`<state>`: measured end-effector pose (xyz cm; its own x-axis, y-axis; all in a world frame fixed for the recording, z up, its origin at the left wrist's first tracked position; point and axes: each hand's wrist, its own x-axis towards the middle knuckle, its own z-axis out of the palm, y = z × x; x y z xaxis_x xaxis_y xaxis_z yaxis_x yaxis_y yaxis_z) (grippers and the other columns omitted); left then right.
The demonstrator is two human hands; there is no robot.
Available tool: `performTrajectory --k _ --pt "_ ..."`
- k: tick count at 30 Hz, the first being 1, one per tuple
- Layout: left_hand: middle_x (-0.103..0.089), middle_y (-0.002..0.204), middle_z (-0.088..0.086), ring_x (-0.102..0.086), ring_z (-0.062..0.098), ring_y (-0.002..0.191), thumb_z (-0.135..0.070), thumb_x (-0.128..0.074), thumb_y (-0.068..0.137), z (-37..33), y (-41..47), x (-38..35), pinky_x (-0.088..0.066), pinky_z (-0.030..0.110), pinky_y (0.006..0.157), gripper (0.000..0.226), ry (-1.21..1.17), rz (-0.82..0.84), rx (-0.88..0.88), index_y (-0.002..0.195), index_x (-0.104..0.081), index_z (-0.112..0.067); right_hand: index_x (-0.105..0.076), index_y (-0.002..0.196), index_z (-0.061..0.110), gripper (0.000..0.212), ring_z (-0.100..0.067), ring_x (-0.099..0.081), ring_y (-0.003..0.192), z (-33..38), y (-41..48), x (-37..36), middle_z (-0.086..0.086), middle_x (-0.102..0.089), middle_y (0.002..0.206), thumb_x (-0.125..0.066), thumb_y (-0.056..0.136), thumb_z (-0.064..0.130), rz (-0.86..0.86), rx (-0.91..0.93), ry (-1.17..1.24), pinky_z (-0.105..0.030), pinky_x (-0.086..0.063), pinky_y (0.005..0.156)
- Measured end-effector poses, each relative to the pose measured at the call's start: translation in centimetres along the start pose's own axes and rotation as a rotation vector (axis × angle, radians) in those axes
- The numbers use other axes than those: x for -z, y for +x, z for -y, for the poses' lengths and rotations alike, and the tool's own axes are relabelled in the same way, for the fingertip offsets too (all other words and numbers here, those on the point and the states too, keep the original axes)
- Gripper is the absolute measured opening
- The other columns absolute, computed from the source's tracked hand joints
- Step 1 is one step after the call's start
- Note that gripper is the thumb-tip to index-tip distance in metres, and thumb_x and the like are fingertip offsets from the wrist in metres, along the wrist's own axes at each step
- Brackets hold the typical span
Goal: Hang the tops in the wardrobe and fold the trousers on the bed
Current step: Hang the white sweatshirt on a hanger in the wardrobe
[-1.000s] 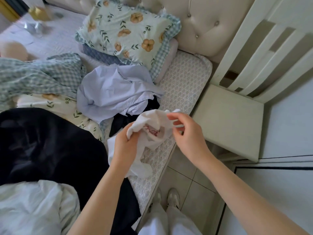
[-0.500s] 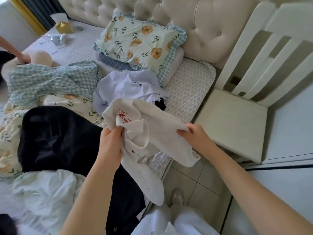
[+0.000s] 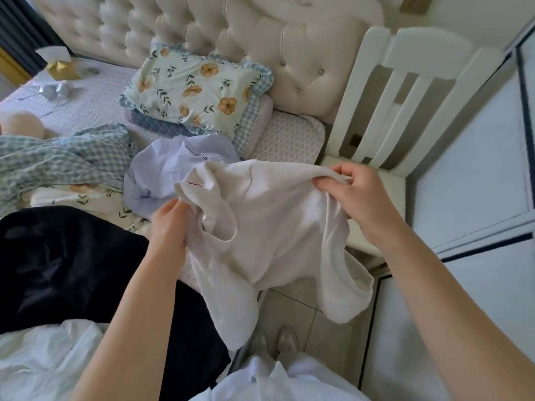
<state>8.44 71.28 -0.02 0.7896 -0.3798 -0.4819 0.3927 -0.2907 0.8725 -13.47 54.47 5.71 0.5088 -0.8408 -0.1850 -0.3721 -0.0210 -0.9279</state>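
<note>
White T-shirt (image 3: pixel 269 227) held up in the air over the near edge of the bed (image 3: pixel 289 137), spread between both hands, with a sleeve and the hem hanging down toward the tiled floor (image 3: pixel 292 308). Small red lettering shows on its upper left fold.

Left hand (image 3: pixel 169 224): back toward the camera, fingers curled into bunched fabric beside the neck opening, forearm rising from the bottom of the view.

Right hand (image 3: pixel 359 204): higher and further out, thumb and curled fingers pinching the shirt's top edge, forearm reaching in from the lower right.

Behind the T-shirt, on the bed: a crumpled lavender shirt (image 3: pixel 173 169). To the left, a dark garment (image 3: pixel 66 261) spread wide, and a white garment (image 3: pixel 37 366) at the near corner. Further back are a checked blanket (image 3: pixel 58 160), a floral pillow (image 3: pixel 197 88) and a tufted headboard (image 3: pixel 231 33).

White slatted chair (image 3: pixel 405 111) stands just beside the bed on the right.
</note>
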Motion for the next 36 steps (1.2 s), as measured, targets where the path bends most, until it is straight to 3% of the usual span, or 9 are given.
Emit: performTrajectory --k 2,5,11,16,20,22,24,30,36 --pt "-0.064 0.075 0.001 -0.058 0.019 0.069 -0.009 -0.055 0.090 -1.1 0.0 -1.8 -0.046 0.025 0.058 0.013 0.032 0.023 -0.079 0.089 -0.067 -0.015 -0.068 0.095 0.016 0.009 -0.015 -0.066 0.081 0.8 -0.4 1.6 -0.005 -0.068 0.089 -0.067 0.088 0.023 -0.037 -0.032 0.081 -0.029 -0.052 0.064" --pt "-0.070 0.109 0.001 -0.067 0.017 0.096 -0.007 -0.056 0.094 -2.1 -0.6 -5.3 -0.054 0.029 0.081 0.027 0.052 0.147 -0.177 0.117 -0.063 -0.019 -0.064 0.104 0.022 0.017 -0.020 -0.066 0.089 1.3 -0.5 3.5 -0.002 -0.066 0.100 -0.065 0.088 0.017 -0.120 -0.084 0.207 -0.032 -0.055 0.065" --pt "-0.057 0.139 -0.010 -0.049 0.007 0.132 -0.027 -0.067 0.092 -2.7 -4.9 -12.0 -0.039 0.033 0.110 0.038 0.282 0.660 -0.386 0.128 -0.061 -0.035 -0.063 0.111 0.033 0.036 -0.023 -0.062 0.093 2.0 -0.6 6.3 -0.002 -0.059 0.120 -0.058 0.086 0.007 -0.229 -0.073 0.303 -0.026 -0.051 0.056" --pt "-0.061 0.128 -0.026 -0.054 -0.005 0.122 -0.027 -0.069 0.089 -1.8 -8.4 -15.7 -0.046 0.019 0.099 0.046 0.342 1.042 -0.377 0.130 -0.055 -0.039 -0.075 0.086 0.026 0.032 -0.026 -0.065 0.099 2.2 -1.0 7.5 -0.001 -0.068 0.108 -0.053 0.087 0.003 -0.283 -0.038 0.310 -0.042 -0.055 0.080" --pt "-0.067 0.115 -0.020 -0.066 -0.004 0.097 -0.022 -0.074 0.086 0.1 -6.9 -16.7 -0.055 0.022 0.077 0.043 0.658 0.926 -0.483 0.126 -0.060 -0.027 -0.074 0.088 0.016 0.025 -0.027 -0.056 0.079 2.4 -1.9 8.5 -0.011 -0.064 0.095 -0.053 0.090 0.003 -0.385 -0.073 0.398 -0.038 -0.045 0.068" --pt "-0.066 0.073 -0.022 -0.059 -0.011 0.061 -0.018 -0.066 0.091 0.8 -5.9 -16.3 -0.042 0.011 0.057 0.006 0.822 0.855 -0.540 0.090 -0.069 -0.024 -0.072 0.090 0.012 0.024 -0.028 -0.052 0.078 2.4 -2.4 9.2 -0.016 -0.061 0.093 -0.051 0.090 0.001 -0.478 -0.083 0.454 -0.040 -0.044 0.069" --pt "-0.054 0.053 -0.013 -0.046 -0.003 0.043 -0.022 -0.063 0.094 0.9 -4.6 -15.6 -0.034 0.014 0.051 0.029 0.887 0.812 -0.555 0.065 -0.059 -0.022 -0.072 0.091 0.011 0.024 -0.035 -0.059 0.083 2.2 -2.9 9.9 -0.015 -0.065 0.103 -0.050 0.089 -0.001 -0.567 -0.093 0.484 -0.043 -0.052 0.077" --pt "-0.039 0.060 0.005 -0.035 0.016 0.057 -0.026 -0.062 0.095 -1.8 -2.2 -14.1 -0.027 0.021 0.049 0.037 0.761 0.752 -0.545 0.071 -0.053 0.001 -0.069 0.104 0.009 0.025 -0.025 -0.066 0.103 -0.5 -5.2 9.8 -0.013 -0.064 0.111 -0.057 0.086 -0.005 -0.718 -0.203 0.472 -0.041 -0.057 0.089" --pt "-0.039 0.059 -0.004 -0.033 0.007 0.049 -0.028 -0.060 0.096 -3.1 -4.2 -14.5 -0.027 0.014 0.040 0.032 0.662 0.761 -0.612 0.071 -0.047 -0.015 -0.058 0.129 0.011 0.049 -0.019 -0.055 0.117 -3.5 -9.2 7.8 -0.005 -0.056 0.127 -0.073 0.083 0.012 -0.768 -0.309 0.210 -0.027 -0.045 0.100"
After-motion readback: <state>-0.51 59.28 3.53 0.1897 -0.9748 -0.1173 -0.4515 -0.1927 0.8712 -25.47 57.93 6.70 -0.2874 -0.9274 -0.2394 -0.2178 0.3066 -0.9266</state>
